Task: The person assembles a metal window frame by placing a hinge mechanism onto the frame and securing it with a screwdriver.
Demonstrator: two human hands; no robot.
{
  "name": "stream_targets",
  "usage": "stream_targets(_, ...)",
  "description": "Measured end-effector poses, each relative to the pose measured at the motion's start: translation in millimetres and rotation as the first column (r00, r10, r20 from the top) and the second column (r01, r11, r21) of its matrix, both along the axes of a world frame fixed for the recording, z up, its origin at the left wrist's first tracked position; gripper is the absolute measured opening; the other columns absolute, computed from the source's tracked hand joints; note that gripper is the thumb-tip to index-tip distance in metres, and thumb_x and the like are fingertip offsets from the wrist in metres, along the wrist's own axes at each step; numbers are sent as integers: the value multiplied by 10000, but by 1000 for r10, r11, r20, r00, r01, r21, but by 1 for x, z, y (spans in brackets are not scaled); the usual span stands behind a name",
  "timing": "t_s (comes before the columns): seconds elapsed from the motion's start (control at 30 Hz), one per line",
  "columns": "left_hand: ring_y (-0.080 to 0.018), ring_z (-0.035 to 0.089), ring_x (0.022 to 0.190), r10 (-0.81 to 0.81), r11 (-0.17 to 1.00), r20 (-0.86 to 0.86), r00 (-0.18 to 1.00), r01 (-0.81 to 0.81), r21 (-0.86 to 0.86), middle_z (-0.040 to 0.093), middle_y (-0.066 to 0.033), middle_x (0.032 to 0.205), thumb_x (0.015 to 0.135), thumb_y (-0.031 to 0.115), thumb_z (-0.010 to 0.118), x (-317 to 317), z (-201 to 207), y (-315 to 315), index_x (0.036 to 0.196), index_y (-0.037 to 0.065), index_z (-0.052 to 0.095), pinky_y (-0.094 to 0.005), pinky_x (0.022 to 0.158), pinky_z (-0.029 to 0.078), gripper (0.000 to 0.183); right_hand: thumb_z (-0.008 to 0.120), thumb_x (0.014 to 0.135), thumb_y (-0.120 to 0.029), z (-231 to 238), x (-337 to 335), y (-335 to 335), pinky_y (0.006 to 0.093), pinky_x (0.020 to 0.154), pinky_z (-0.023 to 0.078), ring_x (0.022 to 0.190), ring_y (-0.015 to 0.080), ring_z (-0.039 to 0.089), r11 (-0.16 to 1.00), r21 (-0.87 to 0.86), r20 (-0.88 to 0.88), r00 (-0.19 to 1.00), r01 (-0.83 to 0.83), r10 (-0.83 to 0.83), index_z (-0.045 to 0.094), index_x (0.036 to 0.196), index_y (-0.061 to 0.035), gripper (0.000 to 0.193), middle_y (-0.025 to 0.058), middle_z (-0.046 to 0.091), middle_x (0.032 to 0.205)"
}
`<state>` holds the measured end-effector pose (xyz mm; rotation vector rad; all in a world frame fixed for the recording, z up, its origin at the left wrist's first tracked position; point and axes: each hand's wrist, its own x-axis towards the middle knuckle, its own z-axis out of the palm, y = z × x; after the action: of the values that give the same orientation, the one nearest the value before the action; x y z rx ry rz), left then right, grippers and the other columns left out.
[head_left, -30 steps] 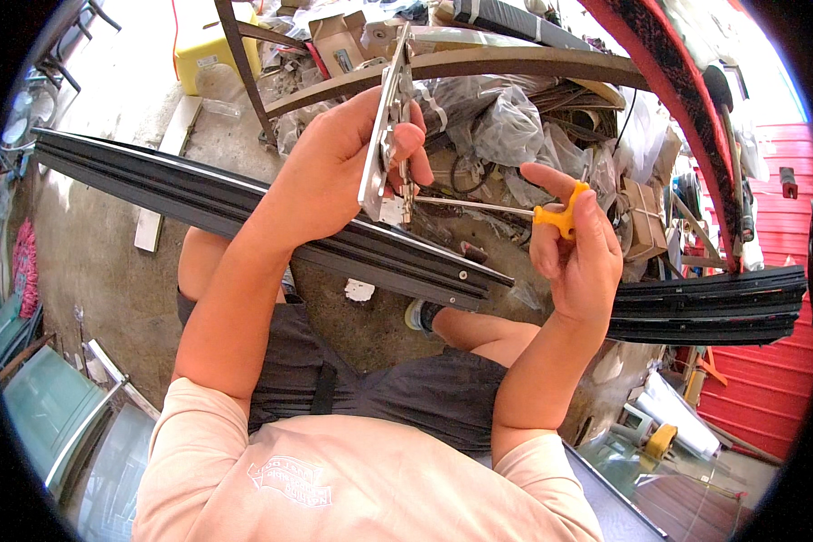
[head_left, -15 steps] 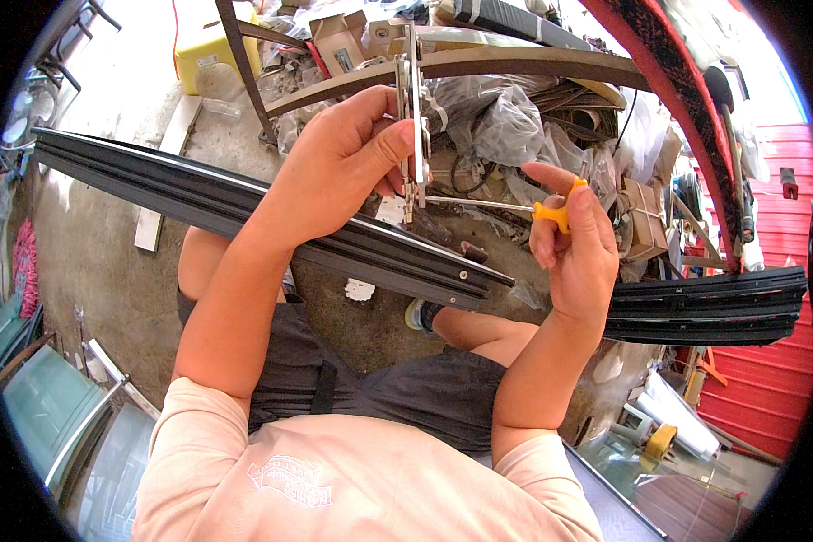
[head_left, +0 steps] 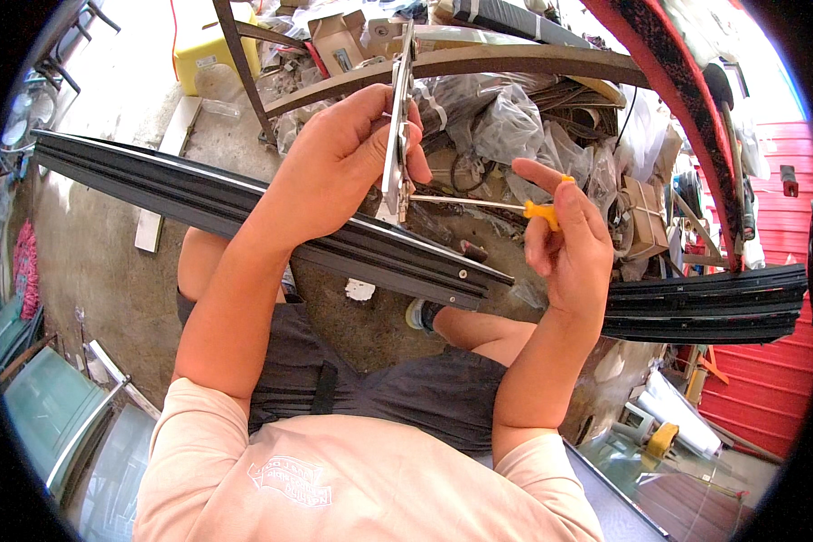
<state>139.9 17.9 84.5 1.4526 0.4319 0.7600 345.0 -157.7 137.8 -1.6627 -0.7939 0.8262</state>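
Two long black rails (head_left: 244, 212) are seen across the lap above a cluttered concrete floor (head_left: 90, 271). A thin metal bracket (head_left: 396, 135) is gripped upright over the near rail by the left hand (head_left: 334, 167), fingers closed around it. A yellow-handled screwdriver (head_left: 506, 207) is clasped in the right hand (head_left: 569, 248), its tip touching the bracket's lower end.

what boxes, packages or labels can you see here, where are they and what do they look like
Open cardboard box: top centre in the clutter, brown, flaps up.
Yellow container: top left on the ground, boxy, pale label on its side.
Cardboard carton: right of the right hand, brown, strapped.
Clear plastic bags: behind the hands, crumpled.
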Motion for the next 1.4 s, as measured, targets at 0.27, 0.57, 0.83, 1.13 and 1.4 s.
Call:
stream_targets(0.27, -116, 698, 845, -26, 1000, 38, 999, 27, -6, 742, -43, 896, 1073, 488, 635, 1, -6, 2, 1160, 58, 620, -272, 718, 524, 440, 540, 1139, -443, -6, 7, -1, 199, 486, 284, 517, 26, 437, 998, 45, -37, 998, -48, 49, 719, 1332, -3, 512, -33, 552, 628)
stream_targets(0.57, -109, 697, 906, 18, 999, 69, 997, -16, -34, 756, -54, 940, 1124, 496, 562, 3, -18, 7, 1190, 63, 612, -271, 750, 545, 441, 544, 1150, -372, -1, 3, -7, 196, 502, 289, 533, 19, 441, 966, 257, 64, 997, 14, -31, 714, 1278, 30, 455, -31, 573, 675)
stream_targets(0.83, -97, 677, 895, -9, 999, 31, 999, 10, -37, 753, -60, 966, 1155, 474, 494, 1, -11, 7, 1194, 68, 594, -260, 754, 546, 420, 511, 1163, -382, -6, 5, -9, 191, 506, 289, 549, 23, 451, 946, 314, 70, 995, -86, 67, 696, 1278, 53, 487, -34, 559, 688)
stream_targets(1.13, -127, 711, 884, -28, 1000, 36, 999, 28, -4, 751, -51, 948, 1134, 521, 512, 0, -15, 7, 1240, 71, 604, -274, 737, 545, 472, 509, 1164, -385, -4, -1, -7, 198, 504, 290, 556, 27, 464, 957, 272, 114, 991, -104, 75, 696, 1262, 48, 482, -38, 543, 695)
stream_targets(1.4, -124, 710, 860, -34, 999, 50, 998, 33, 19, 745, -55, 935, 1125, 543, 517, 1, -14, 8, 1231, 59, 610, -263, 716, 543, 503, 511, 1163, -394, -5, 5, -9, 197, 507, 295, 553, 28, 469, 955, 283, 103, 992, -94, 67, 694, 1257, 43, 483, -39, 548, 679)
